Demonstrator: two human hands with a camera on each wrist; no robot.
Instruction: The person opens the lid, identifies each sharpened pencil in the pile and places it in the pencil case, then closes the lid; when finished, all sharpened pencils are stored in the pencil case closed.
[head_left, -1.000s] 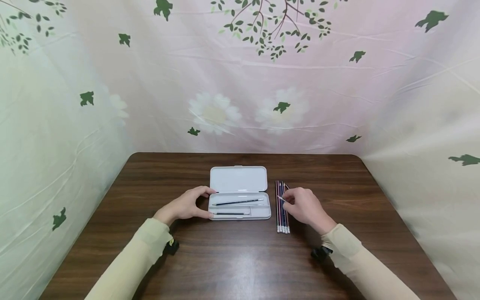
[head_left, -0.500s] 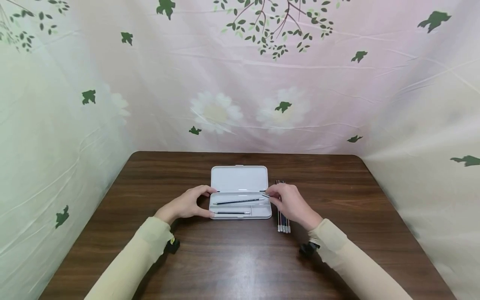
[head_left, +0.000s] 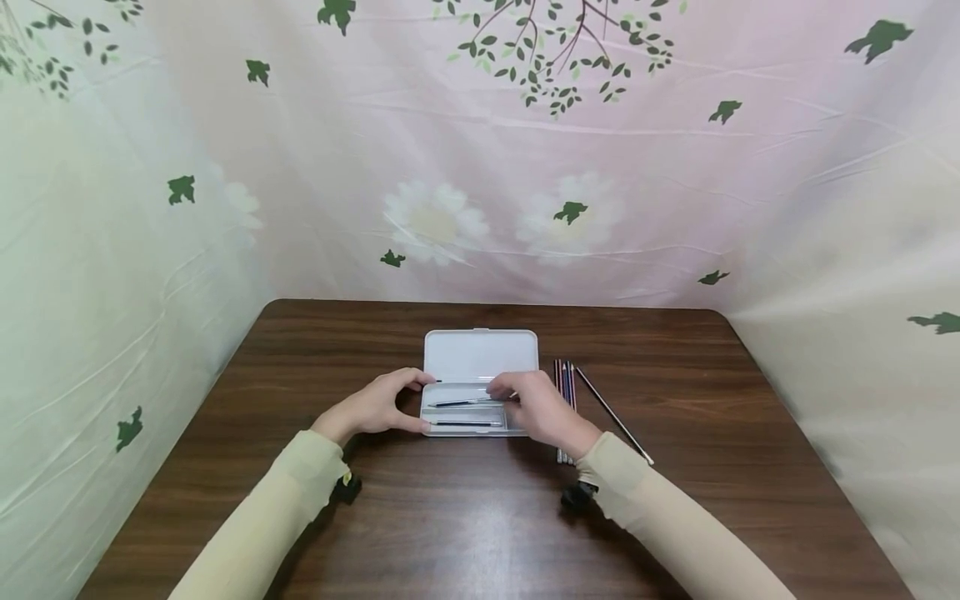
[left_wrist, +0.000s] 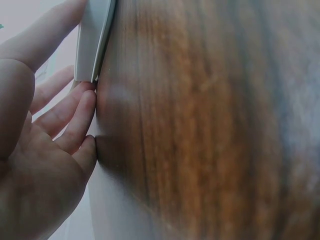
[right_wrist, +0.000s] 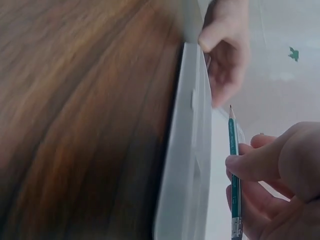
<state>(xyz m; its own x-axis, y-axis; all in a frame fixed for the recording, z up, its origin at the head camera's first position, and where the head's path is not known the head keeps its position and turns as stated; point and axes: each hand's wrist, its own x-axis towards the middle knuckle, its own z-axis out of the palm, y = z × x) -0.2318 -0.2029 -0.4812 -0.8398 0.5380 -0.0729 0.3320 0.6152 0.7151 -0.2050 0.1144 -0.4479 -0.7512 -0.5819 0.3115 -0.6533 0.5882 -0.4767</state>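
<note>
A white pencil case (head_left: 480, 353) lies with its lid folded back in the middle of the table. My left hand (head_left: 369, 407) holds its left end, thumb at the near corner and fingers at the far one; the left wrist view shows the fingers against the case's end (left_wrist: 92, 47). Over the case's right half, my right hand (head_left: 542, 410) pinches a green pencil (right_wrist: 233, 142) with a sharpened tip and a metal band near its other end. A dark pencil (head_left: 461, 423) lies in the front compartment. Another pencil (head_left: 456, 404) shows in the back one, partly hidden by my fingers.
Right of the case lies a row of several pencils (head_left: 567, 385), partly covered by my right wrist. One dark pencil (head_left: 611, 410) slants apart from them. Patterned cloth (head_left: 480, 167) hangs behind the wooden table (head_left: 345, 350).
My right hand has moved left from the pencil row to over the case with a pencil. One pencil now lies slanted away to the right. My left hand stays on the case.
</note>
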